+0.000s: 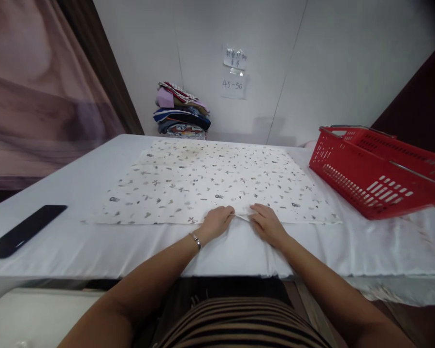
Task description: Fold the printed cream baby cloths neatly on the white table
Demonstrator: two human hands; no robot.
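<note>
A white cloth with small dark prints (203, 179) lies spread out on the white-covered table (148, 251). At the middle of its near edge, my left hand (218, 222) is closed, pinching the hem between thumb and fingers. My right hand (267, 222) grips the same hem a short way to the right, its fingers curled over the edge. Between both hands the hem is slightly lifted and drawn into a narrow fold. The fingertips are partly hidden by the hands. A silver bracelet (195, 240) circles my left wrist.
A red plastic basket (369, 169) stands at the table's right side. On the left lies a black phone-like slab (25, 231). A stack of folded fabrics (183, 113) sits beyond the far edge, by a wall with paper notes (234, 87).
</note>
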